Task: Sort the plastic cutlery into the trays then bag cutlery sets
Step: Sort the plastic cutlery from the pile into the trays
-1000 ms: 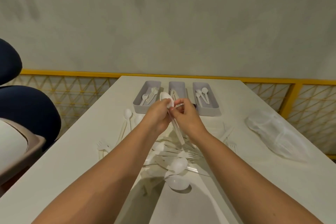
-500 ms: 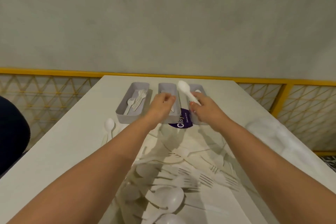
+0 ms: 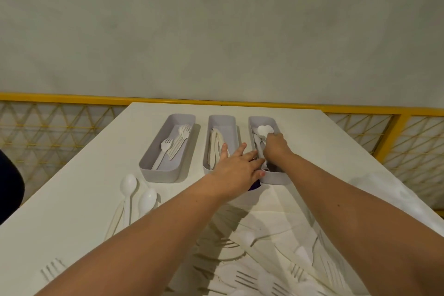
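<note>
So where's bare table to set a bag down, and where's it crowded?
Bare: the table left of the fork tray; right of the right tray, up to the clear bags; the far strip behind both. Crowded: the cutlery pile at the near middle, and the two spoons by the fork tray.

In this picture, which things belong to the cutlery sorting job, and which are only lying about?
Belongs to the job: fork tray, knife tray, spoon tray; the spoon that the right hand grips; left hand, flat over the knife tray; loose spoons; loose forks; clear bags, blurred.
Only lying about: yellow railing; dark chair; purple sticker.
</note>
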